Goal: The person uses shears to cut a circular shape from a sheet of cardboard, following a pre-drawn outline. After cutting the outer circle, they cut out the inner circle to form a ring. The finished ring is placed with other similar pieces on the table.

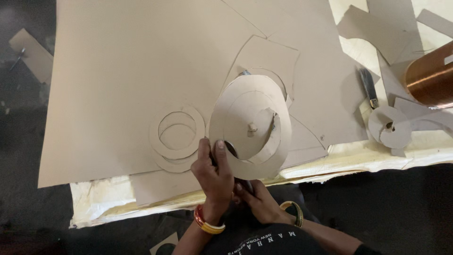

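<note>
- Gripping near the body, the right hand [257,200] is closing on scissors [238,163], mostly hidden.
- Steadying, the left hand [214,172] is pinching the cardboard disc [250,125], tilting it for cutting.
- Lying beyond, ring offcuts [177,137] are resting on the cardboard sheet [122,71].

A single head-worn camera supplied the only view. It looked steeply downward from above the person's chest, facing forward across the surface [118,71], so the far edge of the surface lay at the top of the frame and the person's body at the bottom. The range was close: the left hand [214,177] and right hand [259,200] sat low at centre, just below the lens. The floor [401,208] showed at the lower and left margins.
</note>
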